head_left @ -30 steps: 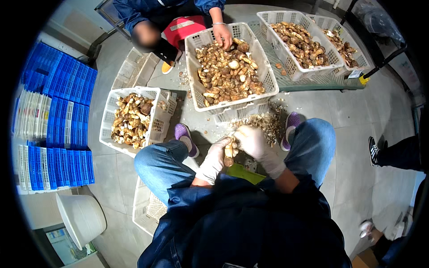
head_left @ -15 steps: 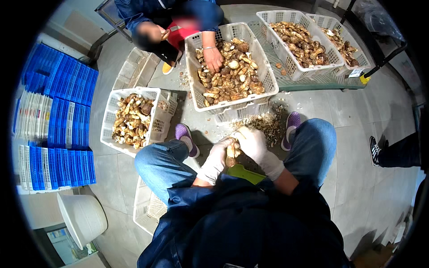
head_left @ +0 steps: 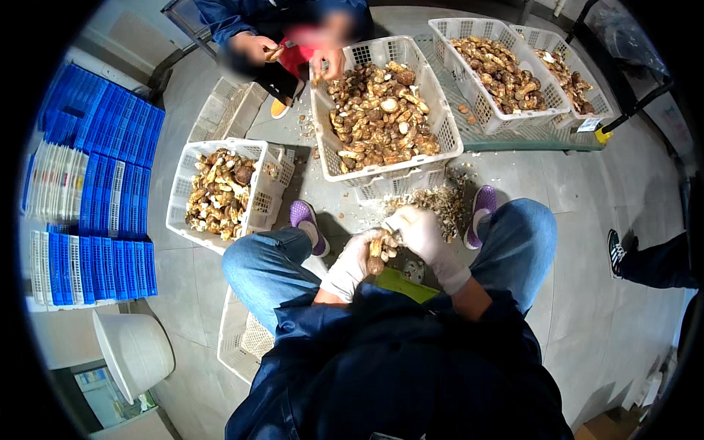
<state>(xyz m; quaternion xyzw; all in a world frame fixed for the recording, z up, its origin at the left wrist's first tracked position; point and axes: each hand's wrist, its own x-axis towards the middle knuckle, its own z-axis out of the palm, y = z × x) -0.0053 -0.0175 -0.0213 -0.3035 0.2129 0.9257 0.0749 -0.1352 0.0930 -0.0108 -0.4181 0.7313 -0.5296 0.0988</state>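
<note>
In my white-gloved left hand point(head_left: 350, 268) are brown-capped mushrooms point(head_left: 378, 253) with pale stems, held between my knees. My right hand point(head_left: 419, 233), also gloved, is closed close against the stem end. Something small and dark shows at its fingertips, too little to name. Trimmings point(head_left: 440, 205) lie scattered on the floor just beyond my hands. Past them stands a big white crate point(head_left: 453, 143) full of mushrooms. Below my hands, part of a bright green thing point(head_left: 403, 284) shows between my legs.
A smaller white crate point(head_left: 176, 209) of mushrooms stands at left, two more crates point(head_left: 490, 126) on a green pallet point(head_left: 528, 141) at far right. A co-worker's hands point(head_left: 328, 62) are at the big crate's far end. Blue crates point(head_left: 110, 198) are stacked left; another person's foot point(head_left: 614, 253) is right.
The co-worker's hand has lifted out of the big crate's mushrooms and drawn back to its far left corner. My right hand has shifted slightly, and more of the held mushrooms shows.
</note>
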